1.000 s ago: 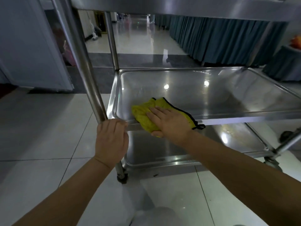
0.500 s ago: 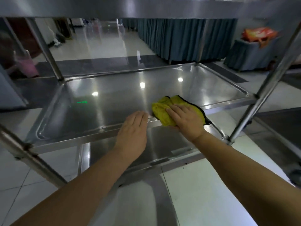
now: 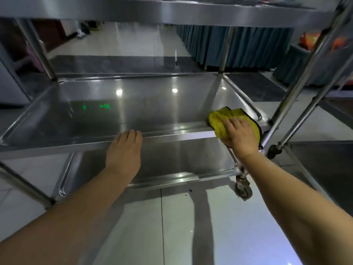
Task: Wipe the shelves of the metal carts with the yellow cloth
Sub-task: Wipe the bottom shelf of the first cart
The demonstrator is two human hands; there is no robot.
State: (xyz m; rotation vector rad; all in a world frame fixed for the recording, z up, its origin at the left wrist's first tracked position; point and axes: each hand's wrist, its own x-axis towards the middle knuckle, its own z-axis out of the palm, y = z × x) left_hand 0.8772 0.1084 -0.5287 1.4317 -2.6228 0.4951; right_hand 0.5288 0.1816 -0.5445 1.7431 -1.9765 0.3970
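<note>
A steel cart fills the view, its middle shelf (image 3: pixel 133 111) a shallow shiny tray. The yellow cloth (image 3: pixel 219 121), edged in black, lies bunched at the shelf's near right corner and hangs over the front rim. My right hand (image 3: pixel 240 136) presses flat on the cloth with straight fingers. My left hand (image 3: pixel 124 152) rests on the front rim near the middle, fingertips laid over the edge. The bottom shelf (image 3: pixel 172 161) shows below, and the top shelf (image 3: pixel 172 10) spans overhead.
A second cart's posts (image 3: pixel 305 96) and a caster (image 3: pixel 273 151) stand close on the right. This cart's own caster (image 3: pixel 243 188) sits on the tiled floor (image 3: pixel 191 226). Teal-skirted tables (image 3: pixel 238 46) line the far right side of a hallway.
My right hand has slid the cloth rightward along the front rim to the near right corner. My left hand left the corner post and now rests on the rim.
</note>
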